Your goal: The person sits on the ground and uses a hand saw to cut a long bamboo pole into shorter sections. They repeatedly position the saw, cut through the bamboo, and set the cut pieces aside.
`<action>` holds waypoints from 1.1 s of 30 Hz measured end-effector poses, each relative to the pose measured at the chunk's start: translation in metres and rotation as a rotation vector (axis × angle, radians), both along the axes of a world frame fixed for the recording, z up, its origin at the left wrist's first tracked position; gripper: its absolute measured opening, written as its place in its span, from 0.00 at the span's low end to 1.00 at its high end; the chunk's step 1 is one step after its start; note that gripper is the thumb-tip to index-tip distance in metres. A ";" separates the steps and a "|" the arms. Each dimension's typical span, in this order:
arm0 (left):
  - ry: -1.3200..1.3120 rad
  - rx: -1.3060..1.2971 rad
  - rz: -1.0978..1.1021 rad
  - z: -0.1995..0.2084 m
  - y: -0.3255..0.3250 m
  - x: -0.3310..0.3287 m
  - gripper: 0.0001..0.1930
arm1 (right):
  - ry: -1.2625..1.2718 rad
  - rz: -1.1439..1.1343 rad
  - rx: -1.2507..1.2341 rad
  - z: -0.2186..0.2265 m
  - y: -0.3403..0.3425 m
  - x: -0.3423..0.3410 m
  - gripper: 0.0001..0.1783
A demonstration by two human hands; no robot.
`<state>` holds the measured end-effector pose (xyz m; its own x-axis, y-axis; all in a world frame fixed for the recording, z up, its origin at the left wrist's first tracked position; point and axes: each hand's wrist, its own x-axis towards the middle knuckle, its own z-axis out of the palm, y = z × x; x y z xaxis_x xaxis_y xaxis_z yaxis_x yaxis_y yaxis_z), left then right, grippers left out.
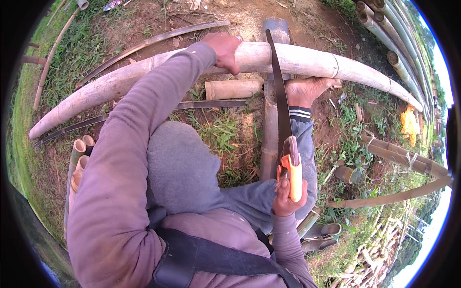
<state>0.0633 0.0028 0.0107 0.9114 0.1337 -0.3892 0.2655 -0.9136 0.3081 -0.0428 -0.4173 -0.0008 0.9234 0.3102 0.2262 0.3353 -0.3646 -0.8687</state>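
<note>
A long, pale bamboo pole (307, 60) lies crosswise in front of me. My left hand (224, 50) grips it from above, left of the saw blade, with the thumb on its near side. My right hand (287, 198) is closed round the orange handle of a hand saw (284, 117). The dark blade runs away from me, and its far part crosses the pole; how deep any cut goes cannot be made out. A bare foot (307, 91) is against the pole's near side, just right of the blade. Beneath the pole runs a thicker grey bamboo support (270, 144).
A short bamboo piece (234, 89) lies left of the support. Split bamboo strips (158, 41) rest on the grass and soil. Cut bamboo tubes (79, 161) stand at left. Long poles (384, 29) are stacked far right; boots (322, 236) and bamboo offcuts (372, 254) are near right.
</note>
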 end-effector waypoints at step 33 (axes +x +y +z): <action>-0.047 -0.028 -0.007 -0.007 -0.005 -0.003 0.55 | 0.219 0.011 0.100 0.027 0.105 0.087 0.15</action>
<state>0.0606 -0.0024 0.0035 0.9298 0.1163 -0.3493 0.2433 -0.9062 0.3458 0.0440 -0.3120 0.0263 0.9503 0.3071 0.0508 0.1384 -0.2705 -0.9527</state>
